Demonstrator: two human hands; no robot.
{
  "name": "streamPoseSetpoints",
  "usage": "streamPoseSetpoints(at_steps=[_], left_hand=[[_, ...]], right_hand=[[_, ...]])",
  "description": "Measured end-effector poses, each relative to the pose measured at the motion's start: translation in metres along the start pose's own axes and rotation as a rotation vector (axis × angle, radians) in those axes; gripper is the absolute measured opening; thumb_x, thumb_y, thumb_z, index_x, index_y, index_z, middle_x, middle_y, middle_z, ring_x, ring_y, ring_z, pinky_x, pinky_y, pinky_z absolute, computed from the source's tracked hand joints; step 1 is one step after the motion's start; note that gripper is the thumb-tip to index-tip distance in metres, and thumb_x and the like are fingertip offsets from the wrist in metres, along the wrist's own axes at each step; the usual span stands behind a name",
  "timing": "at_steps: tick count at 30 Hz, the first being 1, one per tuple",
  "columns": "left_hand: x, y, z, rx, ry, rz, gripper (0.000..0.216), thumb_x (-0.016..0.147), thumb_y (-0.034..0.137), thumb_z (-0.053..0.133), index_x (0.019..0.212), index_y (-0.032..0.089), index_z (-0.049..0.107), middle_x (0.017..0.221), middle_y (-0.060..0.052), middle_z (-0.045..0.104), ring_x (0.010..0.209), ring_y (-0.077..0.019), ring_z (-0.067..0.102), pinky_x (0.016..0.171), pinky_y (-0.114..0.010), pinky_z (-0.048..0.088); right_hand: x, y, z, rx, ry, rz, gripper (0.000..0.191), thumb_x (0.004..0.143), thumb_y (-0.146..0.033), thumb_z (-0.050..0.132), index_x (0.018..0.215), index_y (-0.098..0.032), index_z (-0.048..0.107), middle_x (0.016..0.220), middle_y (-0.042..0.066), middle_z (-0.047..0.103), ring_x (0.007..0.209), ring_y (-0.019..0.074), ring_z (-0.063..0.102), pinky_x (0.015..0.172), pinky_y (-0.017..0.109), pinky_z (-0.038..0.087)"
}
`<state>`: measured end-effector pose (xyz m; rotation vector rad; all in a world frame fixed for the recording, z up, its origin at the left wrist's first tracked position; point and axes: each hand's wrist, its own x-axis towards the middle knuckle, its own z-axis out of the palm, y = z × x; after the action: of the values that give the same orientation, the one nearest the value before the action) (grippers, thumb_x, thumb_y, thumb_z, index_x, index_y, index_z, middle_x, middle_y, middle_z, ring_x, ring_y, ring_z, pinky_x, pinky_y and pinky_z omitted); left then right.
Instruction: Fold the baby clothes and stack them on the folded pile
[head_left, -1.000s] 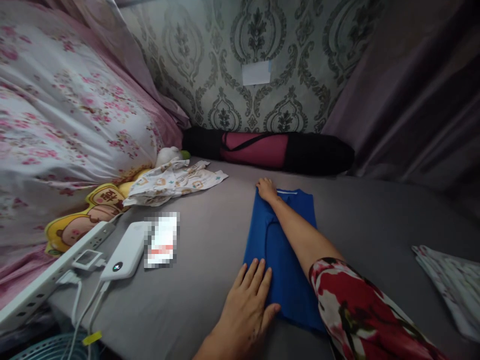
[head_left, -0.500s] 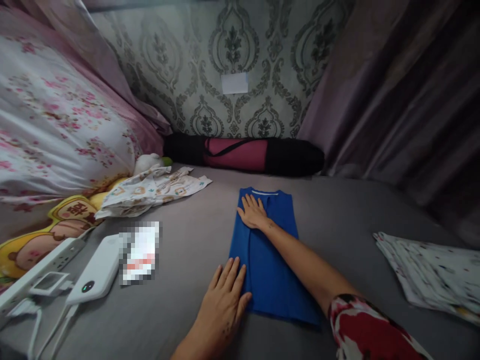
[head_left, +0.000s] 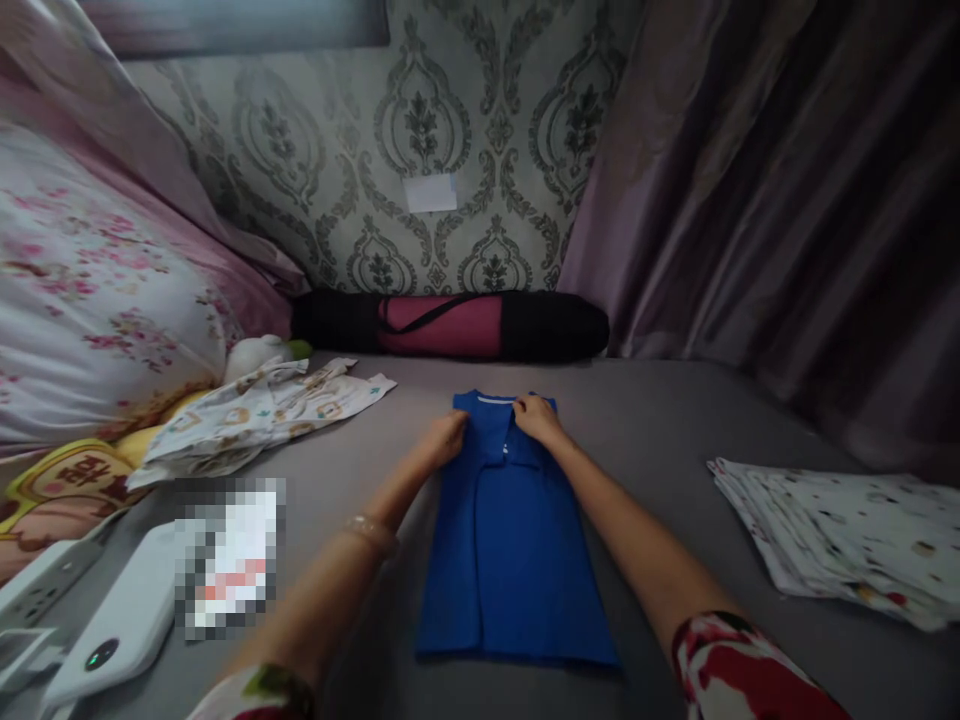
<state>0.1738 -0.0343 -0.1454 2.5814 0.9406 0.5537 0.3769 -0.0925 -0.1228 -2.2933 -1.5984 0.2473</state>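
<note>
Head view: right hand [head_left: 536,417] pinches blue garment [head_left: 536,560] beside collar; left hand [head_left: 448,438] curled at its left edge, blurred, grip unclear. Garment between forearms, long axis toward bed's [head_left: 360,480] far edge, collar end farthest.

The shirt [head_left: 532,560] lies on the bed [head_left: 660,410]. A bag [head_left: 442,326] is behind it. Cloths [head_left: 847,530] lie right, a power bank [head_left: 131,610] left.

The flowered sleeves [head_left: 742,665] are red and white, the bracelet [head_left: 373,532] pale.
</note>
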Motion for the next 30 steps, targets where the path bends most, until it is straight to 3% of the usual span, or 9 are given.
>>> streamPoseSetpoints(at_steps=[5, 12, 18, 21, 25, 28, 30], left_hand=[[0.038, -0.019, 0.028, 0.061, 0.029, -0.001, 0.035, 0.090, 0.016, 0.035, 0.117, 0.010, 0.056, 0.123, -0.016, 0.059, 0.116, -0.0226, 0.055, 0.101, -0.037, 0.043], [0.032, -0.014, 0.044, 0.245, -0.071, -0.123, 0.058, 0.097, 0.043, 0.025, 0.143, 0.008, 0.034, 0.150, -0.018, 0.031, 0.141, -0.0281, 0.025, 0.114, -0.047, 0.023], [0.029, -0.006, 0.038, 0.289, -0.132, -0.161, 0.063, 0.097, 0.047, 0.021, 0.146, 0.008, 0.028, 0.153, -0.016, 0.026, 0.142, -0.0287, 0.020, 0.114, -0.047, 0.019], [0.030, -0.007, 0.035, 0.307, -0.077, -0.123, 0.061, 0.097, 0.047, 0.024, 0.143, 0.008, 0.033, 0.150, -0.020, 0.030, 0.140, -0.0319, 0.025, 0.111, -0.051, 0.023], [0.031, -0.011, 0.034, 0.274, 0.075, 0.044, 0.045, 0.096, 0.038, 0.032, 0.129, 0.012, 0.050, 0.135, -0.019, 0.047, 0.126, -0.0288, 0.043, 0.105, -0.047, 0.035], [0.033, -0.013, 0.037, 0.203, 0.031, 0.188, 0.039, 0.097, 0.030, 0.031, 0.121, 0.015, 0.057, 0.127, -0.014, 0.055, 0.121, -0.0233, 0.048, 0.105, -0.040, 0.037], [0.034, -0.013, 0.040, 0.195, -0.021, 0.212, 0.041, 0.097, 0.032, 0.031, 0.126, 0.015, 0.055, 0.132, -0.014, 0.053, 0.126, -0.0232, 0.046, 0.108, -0.040, 0.035]], right_hand=[[0.017, 0.003, 0.003, 0.033, -0.041, 0.057, 0.035, 0.087, -0.043, 0.048, 0.097, -0.020, 0.071, 0.105, 0.009, 0.071, 0.100, 0.0234, 0.064, 0.079, 0.027, 0.045], [0.007, -0.010, 0.013, 0.057, 0.023, 0.071, 0.029, 0.089, -0.032, 0.046, 0.110, -0.019, 0.061, 0.108, 0.009, 0.068, 0.102, 0.0222, 0.063, 0.078, 0.027, 0.045], [-0.010, -0.010, 0.013, -0.096, 0.092, -0.028, 0.027, 0.095, -0.024, 0.038, 0.116, -0.015, 0.052, 0.114, 0.015, 0.062, 0.102, 0.0235, 0.059, 0.082, 0.032, 0.044], [-0.026, -0.008, 0.004, -0.075, 0.143, -0.203, 0.020, 0.095, -0.024, 0.042, 0.105, -0.017, 0.057, 0.111, 0.012, 0.059, 0.102, 0.0218, 0.056, 0.085, 0.032, 0.042], [-0.051, -0.004, -0.004, 0.033, -0.063, -0.624, 0.015, 0.091, -0.033, 0.054, 0.089, -0.020, 0.061, 0.095, 0.004, 0.061, 0.094, 0.0173, 0.054, 0.082, 0.028, 0.042], [-0.064, -0.002, 0.000, -0.067, -0.103, -0.771, 0.012, 0.089, -0.029, 0.059, 0.095, -0.020, 0.062, 0.099, 0.005, 0.060, 0.096, 0.0183, 0.053, 0.082, 0.030, 0.042], [-0.070, -0.004, 0.004, -0.195, -0.086, -0.793, 0.011, 0.092, -0.020, 0.051, 0.098, -0.018, 0.061, 0.100, 0.007, 0.060, 0.094, 0.0188, 0.053, 0.082, 0.032, 0.042]])
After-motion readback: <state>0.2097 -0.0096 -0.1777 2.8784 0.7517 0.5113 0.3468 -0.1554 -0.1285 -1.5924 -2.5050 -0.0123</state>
